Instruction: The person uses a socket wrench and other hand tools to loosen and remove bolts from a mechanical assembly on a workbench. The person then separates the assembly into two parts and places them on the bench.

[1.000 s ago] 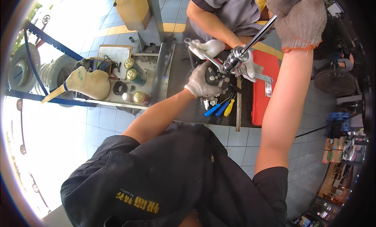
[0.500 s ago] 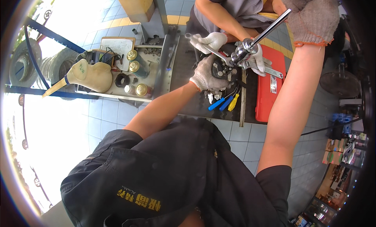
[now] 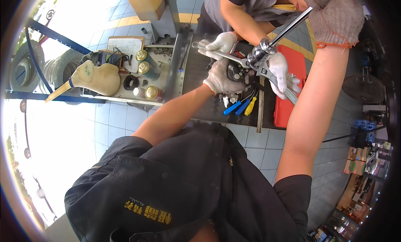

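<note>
My left hand [image 3: 223, 79], in a knitted glove, grips a round black metal part [image 3: 239, 75] on the dark bench. My right hand [image 3: 333, 20], gloved, is wrapped round the upper end of a chrome rod tool [image 3: 288, 29], whose thick lower body [image 3: 261, 52] stands tilted on that part. A co-worker's white-gloved left hand [image 3: 221, 45] holds a combination wrench [image 3: 229, 57]; their right hand [image 3: 279, 70] holds an adjustable wrench [image 3: 287, 94] against the tool. Blue screwdrivers [image 3: 232, 108] and a yellow one [image 3: 250, 106] lie nearer me.
A red case [image 3: 284, 116] is at the bench's right. Left are a tray [image 3: 121, 99] with cans [image 3: 154, 92], a clipboard [image 3: 125, 44] and a jug [image 3: 102, 79], plus a tyre rack [image 3: 54, 35]. The co-worker [image 3: 242, 8] bends over the bench; a yellow container [image 3: 144, 3] is behind.
My right hand and the rod have shifted slightly right. The co-worker's right hand has swung the adjustable wrench downward, its handle now angled toward me. My left hand stays on the part.
</note>
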Demonstrator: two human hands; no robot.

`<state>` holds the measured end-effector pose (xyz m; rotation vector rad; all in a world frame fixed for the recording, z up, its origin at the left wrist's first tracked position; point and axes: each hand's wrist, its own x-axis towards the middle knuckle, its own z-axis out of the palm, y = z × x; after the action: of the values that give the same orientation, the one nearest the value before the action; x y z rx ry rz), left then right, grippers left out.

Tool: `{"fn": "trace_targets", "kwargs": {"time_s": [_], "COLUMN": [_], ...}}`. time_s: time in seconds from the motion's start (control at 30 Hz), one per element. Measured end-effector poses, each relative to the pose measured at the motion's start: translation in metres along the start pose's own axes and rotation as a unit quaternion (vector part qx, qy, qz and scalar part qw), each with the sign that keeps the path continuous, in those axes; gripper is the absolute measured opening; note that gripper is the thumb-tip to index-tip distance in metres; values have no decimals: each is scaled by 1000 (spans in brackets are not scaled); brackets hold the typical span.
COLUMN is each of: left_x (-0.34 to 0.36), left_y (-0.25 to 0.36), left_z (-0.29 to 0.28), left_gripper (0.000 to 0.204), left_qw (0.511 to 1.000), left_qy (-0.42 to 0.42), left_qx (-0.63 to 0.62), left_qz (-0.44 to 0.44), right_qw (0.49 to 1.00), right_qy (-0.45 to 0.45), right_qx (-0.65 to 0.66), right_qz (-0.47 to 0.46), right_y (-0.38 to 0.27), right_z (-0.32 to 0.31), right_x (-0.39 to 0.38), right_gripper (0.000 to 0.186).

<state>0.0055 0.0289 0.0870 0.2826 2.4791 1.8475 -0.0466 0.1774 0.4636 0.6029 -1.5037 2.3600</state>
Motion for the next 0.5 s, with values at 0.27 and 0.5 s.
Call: {"fn": "trace_targets", "kwargs": {"time_s": [0.27,0.5], "left_x": [1,2], "left_y": [-1,-8], "left_z": [1,3], "left_gripper": [124,126], "left_qw": [1000,1000], "left_qy": [2,14], "left_qx": [-3,-7], "left_qz": [5,7], "right_qw": [998,997], "right_qy": [19,34], "right_qx": [-24,-48], "right_qz": [-55,-53], "right_y": [7,9], "right_z": [4,0], "right_x": [-4,3], "right_gripper": [49,50]}}
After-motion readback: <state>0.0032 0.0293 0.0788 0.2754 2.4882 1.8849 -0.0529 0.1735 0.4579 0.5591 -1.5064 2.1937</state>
